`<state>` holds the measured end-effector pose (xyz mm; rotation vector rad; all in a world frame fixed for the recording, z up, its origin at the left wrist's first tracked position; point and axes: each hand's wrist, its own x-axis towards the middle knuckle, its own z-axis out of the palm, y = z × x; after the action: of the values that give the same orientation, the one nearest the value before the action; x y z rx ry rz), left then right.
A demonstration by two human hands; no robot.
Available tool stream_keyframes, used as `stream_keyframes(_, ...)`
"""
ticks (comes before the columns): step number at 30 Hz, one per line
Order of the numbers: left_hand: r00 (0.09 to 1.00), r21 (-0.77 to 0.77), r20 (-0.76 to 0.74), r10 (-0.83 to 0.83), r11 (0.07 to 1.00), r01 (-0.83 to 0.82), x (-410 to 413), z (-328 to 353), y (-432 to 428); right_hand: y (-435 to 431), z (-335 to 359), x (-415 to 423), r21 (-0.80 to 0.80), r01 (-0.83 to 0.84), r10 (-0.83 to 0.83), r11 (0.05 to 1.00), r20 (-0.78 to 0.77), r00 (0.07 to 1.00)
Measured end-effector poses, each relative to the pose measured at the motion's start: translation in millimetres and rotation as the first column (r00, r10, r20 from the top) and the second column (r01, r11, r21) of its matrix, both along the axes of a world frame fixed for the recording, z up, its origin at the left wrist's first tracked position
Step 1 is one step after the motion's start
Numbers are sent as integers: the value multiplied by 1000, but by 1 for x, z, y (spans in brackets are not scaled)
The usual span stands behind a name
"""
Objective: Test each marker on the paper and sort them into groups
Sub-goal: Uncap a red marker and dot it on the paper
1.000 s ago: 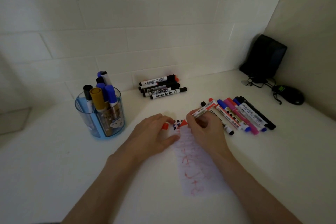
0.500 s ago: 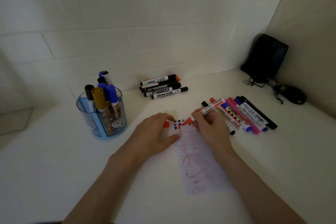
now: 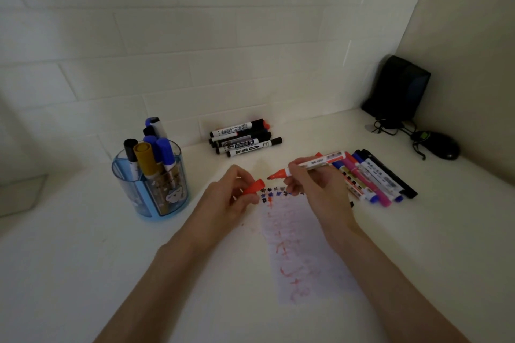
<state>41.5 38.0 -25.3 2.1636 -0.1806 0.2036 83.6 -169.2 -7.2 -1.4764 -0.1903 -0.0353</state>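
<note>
Both hands are up off the sheet, close together over the top end of the paper (image 3: 302, 248). The right hand (image 3: 320, 192) has its fingers curled round the barrel of an uncapped red marker (image 3: 312, 162), gripping it near the nib end. The marker lies almost level, its red tip pointing left. The left hand (image 3: 220, 203) pinches the red cap (image 3: 253, 186) between thumb and fingertips, open mouth turned toward the tip, with a small gap between the two. The rest of that hand is loosely curled.

The paper lies flat on the counter (image 3: 83, 259) under the hands. It has faint red scribbles down its length and a short row of small dark and blue test marks at the top edge.

Just right of the right hand, a bunch of coloured markers (image 3: 376, 178) lies side by side, blue, pink and black among them. Further back, against the tiled wall (image 3: 195, 36), sits a small pile of black markers (image 3: 245, 138). To the left, a clear blue cup (image 3: 147, 192) holds several capped markers upright. A black mouse (image 3: 437, 145) and a dark box (image 3: 398, 89) sit in the far right corner.
</note>
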Motion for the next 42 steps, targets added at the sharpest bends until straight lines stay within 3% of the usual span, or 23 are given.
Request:
stream_keyframes(6, 1000, -23, 17, 3, 1000, -2, -1, 3, -3, 4, -1, -4, -82, -110, 117, 990, 80, 990)
stream_keyframes(12, 991, -39, 133, -15, 999, 20, -1, 5, -4, 3, -1, -5, -181, -134, 157, 974, 118, 981)
stream_keyframes(18, 983, -60, 179, -44, 997, 56, 1, 0, -6, 8, -5, -10, -96, -163, 176, 982, 148, 973)
stream_keyframes(28, 983, -78, 172, -61, 994, 75, -3, 3, -7, 15, -3, -10, -127, -154, 175, 980, 168, 970)
stream_keyframes(32, 986, -176, 164, 42, 984, -12, -10, 18, -6, 19, 3, -11, -31, -203, 204, 979, 65, 977)
stream_keyframes(36, 948, -263, 266, 176, 959, -104, -27, 50, 3, 18, 3, -12, 61, -192, 193, 979, -11, 981)
stream_keyframes(39, 893, -246, 387, 230, 959, -140, -43, 81, 11, 21, -1, -13, 74, -205, 207, 976, -23, 978)
stream_keyframes(42, 820, -198, 498, 283, 957, -210, -56, 109, 29, 28, -7, -16, -14, -241, 241, 971, 7, 971)
